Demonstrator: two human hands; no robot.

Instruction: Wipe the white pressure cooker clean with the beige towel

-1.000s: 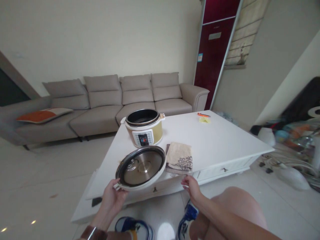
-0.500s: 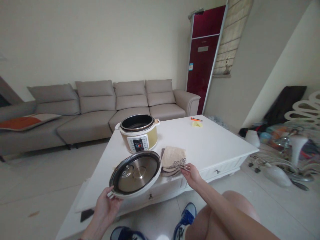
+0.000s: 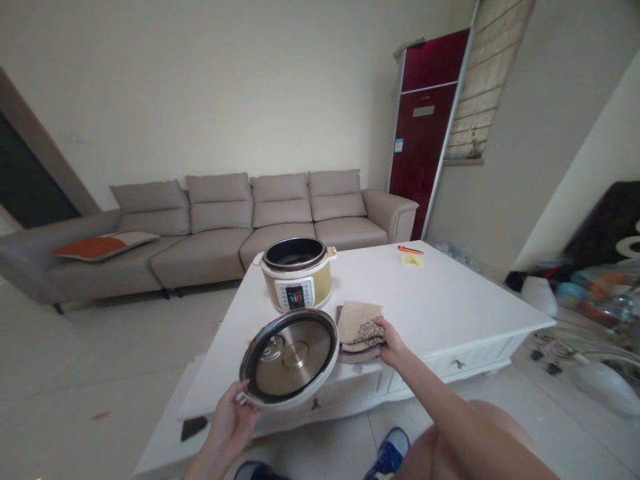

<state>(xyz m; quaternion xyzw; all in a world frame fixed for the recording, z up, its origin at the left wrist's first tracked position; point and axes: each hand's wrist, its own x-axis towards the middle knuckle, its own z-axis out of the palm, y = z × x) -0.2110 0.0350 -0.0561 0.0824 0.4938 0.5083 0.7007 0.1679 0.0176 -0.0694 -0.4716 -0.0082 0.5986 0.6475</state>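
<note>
My left hand (image 3: 236,415) grips the edge of a round pressure cooker lid (image 3: 295,355), tilted so that its steel inner side faces me. Folded beige and brown cloth (image 3: 361,325) lies at the table's front edge, just right of the lid. At its right corner my right hand (image 3: 391,341) is closed on the cloth, thumb on top. Behind the lid stands the pressure cooker (image 3: 299,275), uncovered, its dark inner pot showing and its control panel turned towards me.
The white table (image 3: 450,293) has drawers along its front. An orange pen-like thing (image 3: 410,250) and a yellow scrap (image 3: 413,261) lie at the far right. A grey sofa (image 3: 205,250) stands behind. Clutter including a white lamp-like piece (image 3: 539,295) covers the floor at right.
The view has swung left, so everything sits further right. My right hand has a fuller hold on the cloth's corner. The lid stays in my left hand.
</note>
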